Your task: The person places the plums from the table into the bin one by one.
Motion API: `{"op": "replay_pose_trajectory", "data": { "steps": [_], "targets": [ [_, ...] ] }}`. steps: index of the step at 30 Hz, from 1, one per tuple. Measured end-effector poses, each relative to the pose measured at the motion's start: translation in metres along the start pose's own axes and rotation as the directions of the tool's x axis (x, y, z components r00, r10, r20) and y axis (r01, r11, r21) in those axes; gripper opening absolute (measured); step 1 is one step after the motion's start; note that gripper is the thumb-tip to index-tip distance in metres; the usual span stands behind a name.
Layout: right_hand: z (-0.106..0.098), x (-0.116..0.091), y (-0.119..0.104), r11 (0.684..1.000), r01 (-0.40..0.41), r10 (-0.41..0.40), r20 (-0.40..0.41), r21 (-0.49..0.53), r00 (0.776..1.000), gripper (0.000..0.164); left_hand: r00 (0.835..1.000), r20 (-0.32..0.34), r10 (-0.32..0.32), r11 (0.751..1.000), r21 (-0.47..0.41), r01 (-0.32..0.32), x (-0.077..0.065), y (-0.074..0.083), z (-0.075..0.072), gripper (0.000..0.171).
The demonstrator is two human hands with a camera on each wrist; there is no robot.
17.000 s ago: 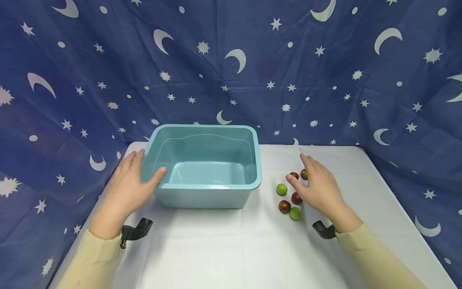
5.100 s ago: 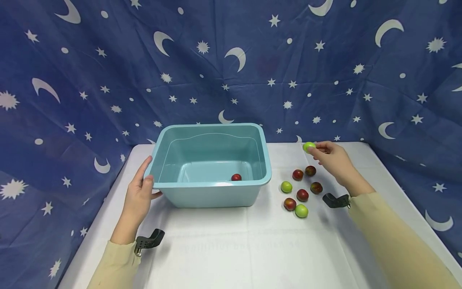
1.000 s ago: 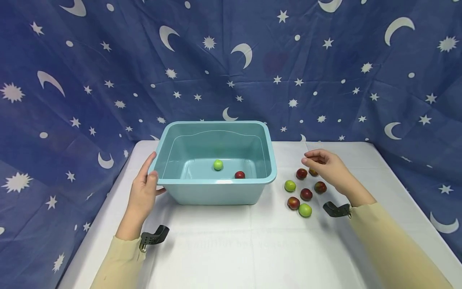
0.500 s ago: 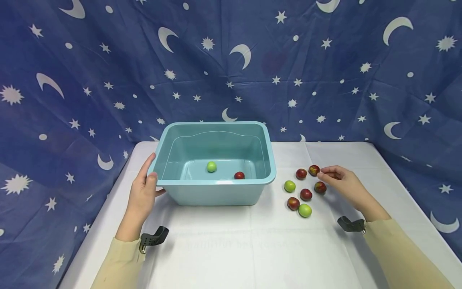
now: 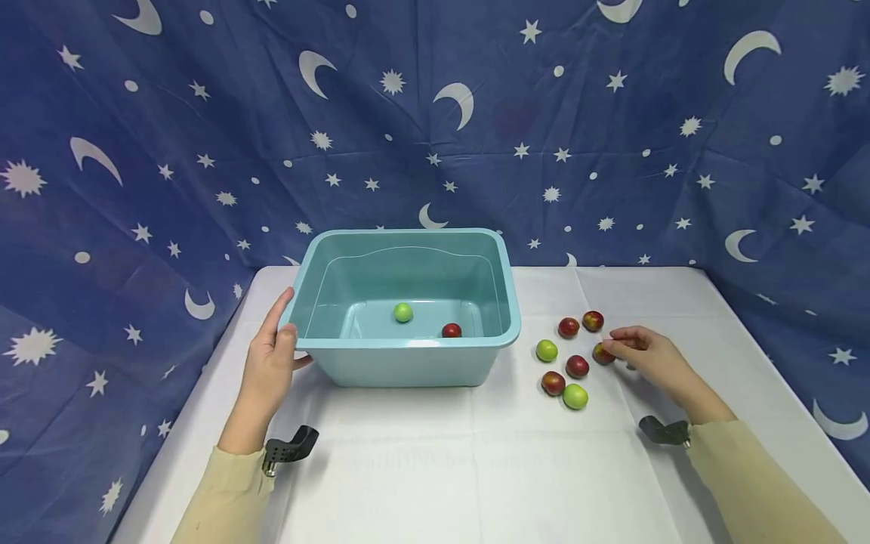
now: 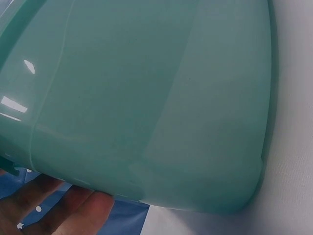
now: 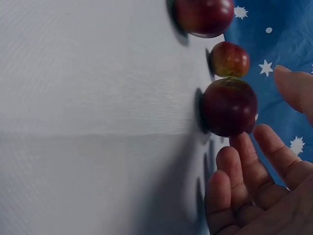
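Note:
My left hand (image 5: 267, 366) holds the left end of the light blue plastic basin (image 5: 408, 366), thumb near the front corner and fingers along the outer wall. In the left wrist view, those fingers meet the basin's wall (image 6: 146, 98). A green fruit (image 5: 403, 312) and a red fruit (image 5: 451, 330) lie inside. At the right, my right hand (image 5: 655, 361) is low beside a round red plum-like fruit (image 5: 601, 353), its thumb tip overlapping the fruit's edge. The right wrist view shows its fingertips right by the dark red fruit (image 7: 230, 108), with the thumb (image 7: 296, 90) apart.
Around that fruit lie more red fruits (image 5: 577, 366) and two green ones (image 5: 575, 397), right of the basin. A white cloth (image 5: 408, 468) covers the table. Blue curtain (image 5: 503, 128) with moons and stars hangs behind and at both sides.
The green fruit my right hand held earlier now lies in the basin, where it has shifted left. My right hand has come back rightward and lower to the red fruits. My left hand stays at the basin.

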State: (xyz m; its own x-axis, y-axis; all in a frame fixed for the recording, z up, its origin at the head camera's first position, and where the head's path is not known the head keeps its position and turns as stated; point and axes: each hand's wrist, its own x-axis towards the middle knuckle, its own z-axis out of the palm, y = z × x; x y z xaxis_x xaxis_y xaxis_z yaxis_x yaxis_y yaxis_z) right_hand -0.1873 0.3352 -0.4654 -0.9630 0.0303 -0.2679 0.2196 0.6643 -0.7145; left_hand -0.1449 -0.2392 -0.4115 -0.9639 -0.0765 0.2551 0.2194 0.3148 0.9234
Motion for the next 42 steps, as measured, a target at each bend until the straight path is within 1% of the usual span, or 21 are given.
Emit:
{"op": "replay_pose_trajectory", "data": {
  "steps": [3,6,10,19,28,33,42],
  "targets": [
    [0.002,0.001,0.005,0.999,-0.036,0.035,0.038,0.017,0.999,0.080,1.000,0.003,0.000,1.000,0.002,0.000,0.000,0.001,0.000,0.050],
    [0.004,0.001,0.008,0.996,-0.058,0.053,0.071,0.063,0.996,0.083,1.000,0.002,0.001,1.000,0.003,-0.001,0.000,0.001,0.000,0.050],
    [0.005,0.000,0.012,0.992,-0.040,0.029,0.090,0.122,0.996,0.082,1.000,-0.002,0.004,1.000,0.008,-0.004,0.000,0.001,0.000,0.049],
    [0.011,0.001,0.015,0.996,-0.017,0.012,0.058,0.089,0.998,0.077,1.000,0.001,0.005,1.000,0.009,-0.005,0.000,0.000,0.000,0.049],
    [0.013,0.001,0.015,0.996,-0.001,-0.004,0.060,0.085,0.998,0.077,1.000,-0.002,0.001,1.000,0.009,-0.001,0.000,0.000,0.000,0.049],
    [0.012,0.000,0.014,0.997,-0.014,0.008,0.072,0.080,0.997,0.075,1.000,-0.003,-0.001,1.000,0.012,0.001,0.000,0.000,0.000,0.049],
    [0.010,0.002,0.015,0.992,-0.030,0.021,0.075,0.123,0.997,0.075,1.000,0.000,-0.003,1.000,0.011,0.003,0.000,-0.001,0.000,0.050]
  ]
}}
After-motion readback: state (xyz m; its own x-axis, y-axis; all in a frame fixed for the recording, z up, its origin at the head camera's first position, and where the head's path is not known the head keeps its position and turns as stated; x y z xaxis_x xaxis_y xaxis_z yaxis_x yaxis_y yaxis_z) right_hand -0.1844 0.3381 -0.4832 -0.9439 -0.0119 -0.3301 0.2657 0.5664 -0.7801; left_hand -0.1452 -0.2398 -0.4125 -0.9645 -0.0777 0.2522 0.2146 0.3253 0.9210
